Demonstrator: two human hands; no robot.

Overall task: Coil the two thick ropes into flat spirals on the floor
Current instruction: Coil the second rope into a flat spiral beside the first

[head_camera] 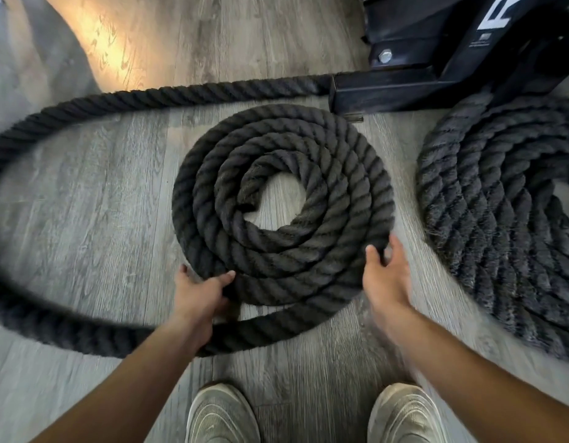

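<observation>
A thick black twisted rope lies in a flat spiral [340,174] of several turns on the floor before me, with a bare gap at its centre. Its loose tail [53,113] sweeps out from the spiral's near edge, loops wide to the left and runs back to the black frame. My left hand [198,290] grips the outer turn at the spiral's near-left edge. At the near-right edge my right hand [385,273] rests against the outer turn, fingers spread. A second black rope coil [500,203] lies flat at the right, partly cut off by the frame edge.
A black metal equipment base [414,78] with a bolt stands at the back right, touching both ropes. The floor [101,193] is grey wood-look planks, with a warm light patch at the back left. My two pale sneakers [222,414] stand at the bottom edge.
</observation>
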